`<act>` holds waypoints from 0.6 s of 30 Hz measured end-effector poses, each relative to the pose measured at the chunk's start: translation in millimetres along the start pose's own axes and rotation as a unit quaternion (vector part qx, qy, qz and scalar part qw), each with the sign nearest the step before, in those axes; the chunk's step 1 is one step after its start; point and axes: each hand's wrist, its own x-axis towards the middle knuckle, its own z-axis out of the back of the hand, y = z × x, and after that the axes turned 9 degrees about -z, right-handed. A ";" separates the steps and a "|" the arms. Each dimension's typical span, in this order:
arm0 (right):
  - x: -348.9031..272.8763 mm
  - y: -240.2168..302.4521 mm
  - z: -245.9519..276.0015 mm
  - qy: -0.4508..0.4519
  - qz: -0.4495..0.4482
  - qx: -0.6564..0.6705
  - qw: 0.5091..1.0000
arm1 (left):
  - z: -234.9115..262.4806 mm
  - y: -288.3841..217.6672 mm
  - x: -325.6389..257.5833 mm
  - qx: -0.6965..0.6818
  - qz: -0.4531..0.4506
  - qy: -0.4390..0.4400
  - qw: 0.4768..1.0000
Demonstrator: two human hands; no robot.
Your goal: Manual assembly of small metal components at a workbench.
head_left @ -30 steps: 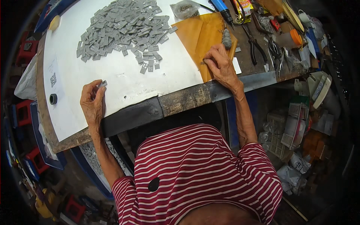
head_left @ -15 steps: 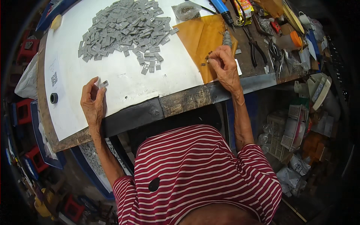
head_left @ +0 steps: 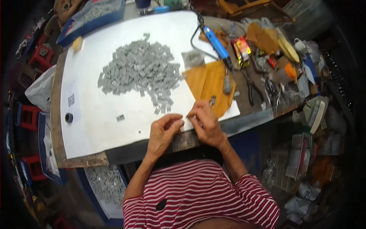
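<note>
One grey piece point(head_left: 120, 117) lay alone on the white paper point(head_left: 97, 133). The right hand point(head_left: 206, 124) pinched a tiny bit point(head_left: 187, 116) (too blurry to name). Beside it, the left hand point(head_left: 162, 133) curled; I couldn't tell if it pinched anything.

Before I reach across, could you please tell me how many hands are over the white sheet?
2: the left hand at the white sheet's near edge, and the right hand just beside it, toward the brown sheet. Neither is hidden.
</note>
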 end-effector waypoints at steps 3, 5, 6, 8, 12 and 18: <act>-3.3 4.1 -3.5 0.012 -0.005 -0.010 1.000 | -1.9 4.0 1.6 -0.077 0.014 0.028 0.997; -5.7 4.3 -3.2 0.016 -0.001 -0.016 1.000 | -0.5 7.1 1.4 -0.093 0.019 0.040 0.995; -4.7 3.4 -2.1 0.024 0.007 -0.022 0.999 | -0.4 6.6 2.9 -0.098 0.018 0.041 0.994; -2.8 2.7 -3.8 0.029 0.018 -0.024 0.999 | 0.1 11.1 3.9 -0.098 0.023 0.042 0.994; 5.5 -1.8 -6.0 0.026 0.044 -0.035 0.998 | 2.8 10.9 12.4 -0.107 0.035 0.047 0.993; 6.2 7.3 -1.9 0.048 0.055 -0.021 0.997 | 5.8 10.4 9.0 -0.149 0.045 0.046 0.987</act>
